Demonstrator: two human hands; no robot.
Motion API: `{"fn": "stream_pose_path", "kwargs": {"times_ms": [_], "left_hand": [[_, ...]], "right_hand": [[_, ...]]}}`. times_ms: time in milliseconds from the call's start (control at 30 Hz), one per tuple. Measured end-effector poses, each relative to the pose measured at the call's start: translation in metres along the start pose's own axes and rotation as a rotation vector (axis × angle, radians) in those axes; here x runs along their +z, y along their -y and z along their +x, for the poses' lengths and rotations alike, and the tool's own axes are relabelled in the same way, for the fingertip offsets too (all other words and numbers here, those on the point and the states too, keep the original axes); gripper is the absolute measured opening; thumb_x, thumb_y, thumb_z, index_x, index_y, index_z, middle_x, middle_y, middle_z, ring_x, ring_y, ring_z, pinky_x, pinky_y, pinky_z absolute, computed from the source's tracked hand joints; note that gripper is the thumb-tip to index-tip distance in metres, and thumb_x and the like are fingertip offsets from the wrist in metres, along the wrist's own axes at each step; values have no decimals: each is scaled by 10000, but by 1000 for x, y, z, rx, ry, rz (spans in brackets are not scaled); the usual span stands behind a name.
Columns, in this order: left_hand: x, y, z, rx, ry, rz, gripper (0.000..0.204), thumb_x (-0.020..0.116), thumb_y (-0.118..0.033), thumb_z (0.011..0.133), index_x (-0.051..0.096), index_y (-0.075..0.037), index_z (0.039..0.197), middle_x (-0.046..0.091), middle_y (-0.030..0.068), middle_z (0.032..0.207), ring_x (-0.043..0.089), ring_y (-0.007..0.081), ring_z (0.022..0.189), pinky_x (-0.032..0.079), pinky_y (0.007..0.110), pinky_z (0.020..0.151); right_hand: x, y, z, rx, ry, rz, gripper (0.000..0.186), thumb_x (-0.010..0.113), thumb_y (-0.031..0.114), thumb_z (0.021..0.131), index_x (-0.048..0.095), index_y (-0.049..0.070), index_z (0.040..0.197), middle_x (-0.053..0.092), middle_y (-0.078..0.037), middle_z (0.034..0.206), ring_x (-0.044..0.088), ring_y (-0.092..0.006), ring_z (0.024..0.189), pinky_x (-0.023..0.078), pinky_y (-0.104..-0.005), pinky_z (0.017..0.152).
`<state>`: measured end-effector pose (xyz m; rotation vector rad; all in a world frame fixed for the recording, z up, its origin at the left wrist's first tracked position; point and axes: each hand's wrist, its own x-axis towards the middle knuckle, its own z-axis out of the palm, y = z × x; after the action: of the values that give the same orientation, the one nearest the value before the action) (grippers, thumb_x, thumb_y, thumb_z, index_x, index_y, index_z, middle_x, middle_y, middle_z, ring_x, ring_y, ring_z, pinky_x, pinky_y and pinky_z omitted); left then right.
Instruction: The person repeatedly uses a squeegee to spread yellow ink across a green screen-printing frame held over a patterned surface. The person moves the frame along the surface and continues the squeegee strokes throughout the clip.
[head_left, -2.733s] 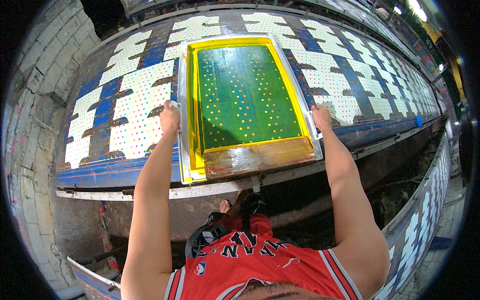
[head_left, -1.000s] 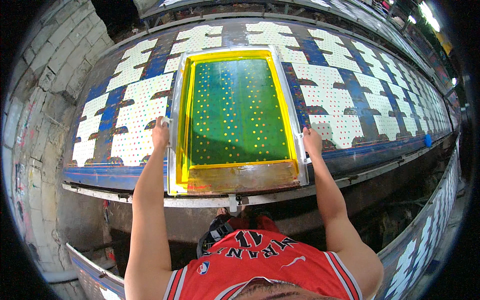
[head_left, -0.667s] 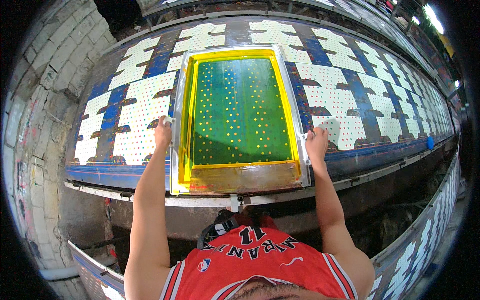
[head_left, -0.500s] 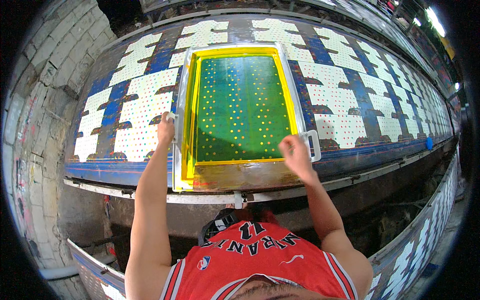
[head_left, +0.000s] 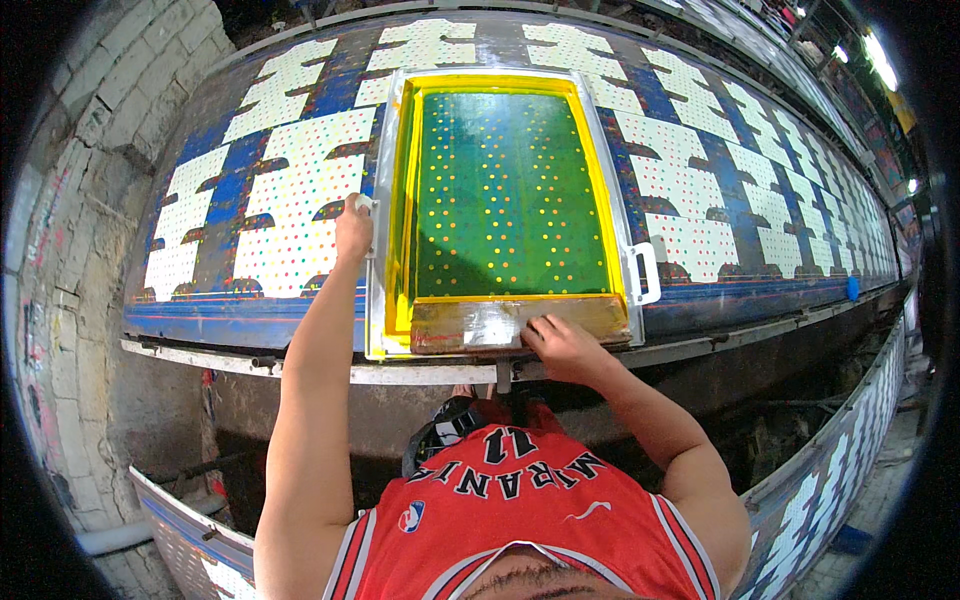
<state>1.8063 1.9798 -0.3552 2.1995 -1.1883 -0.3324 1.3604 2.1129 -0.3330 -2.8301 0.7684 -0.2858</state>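
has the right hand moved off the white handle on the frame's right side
Yes. The right hand has left the white handle and shifted left and nearer the person, onto the squeegee at the frame's near edge.

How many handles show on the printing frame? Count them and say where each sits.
2. One white handle on the frame's right side, free. One on its left side, gripped by the left hand and mostly hidden.

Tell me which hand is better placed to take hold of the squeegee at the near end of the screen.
Right. The right hand already rests on the squeegee at the near end of the screen frame. The left hand is up on the frame's left rail, apart from it.
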Motion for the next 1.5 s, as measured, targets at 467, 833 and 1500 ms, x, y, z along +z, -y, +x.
{"fn": "stream_pose_path", "kwargs": {"times_ms": [467, 833, 1500], "left_hand": [[-4, -1, 1, -38, 106, -36, 482, 455, -264, 1005, 443, -119, 1465, 695, 323, 1072, 672, 486, 1020, 504, 566, 921], [3, 8, 7, 0, 30, -16, 469, 490, -254, 990, 478, -144, 1446, 702, 310, 1045, 678, 475, 988, 506, 549, 882], [-6, -22, -2, -176, 92, -164, 364, 478, -175, 1050, 505, -151, 1413, 685, 154, 708, 593, 226, 434, 503, 388, 449]], "right_hand": [[-30, 0, 67, 439, -25, -64, 266, 752, 312, 834, 786, 79, 958, 705, -171, 684, 722, -345, 663, 554, -456, 607], [16, 10, 35, 309, -236, -94, 213, 677, 155, 692, 702, 89, 893, 731, -125, 825, 721, -326, 683, 574, -468, 596], [-32, -331, 349, 342, -203, -305, 233, 734, 295, 762, 768, 77, 836, 728, -171, 759, 741, -335, 740, 587, -476, 657]]}}
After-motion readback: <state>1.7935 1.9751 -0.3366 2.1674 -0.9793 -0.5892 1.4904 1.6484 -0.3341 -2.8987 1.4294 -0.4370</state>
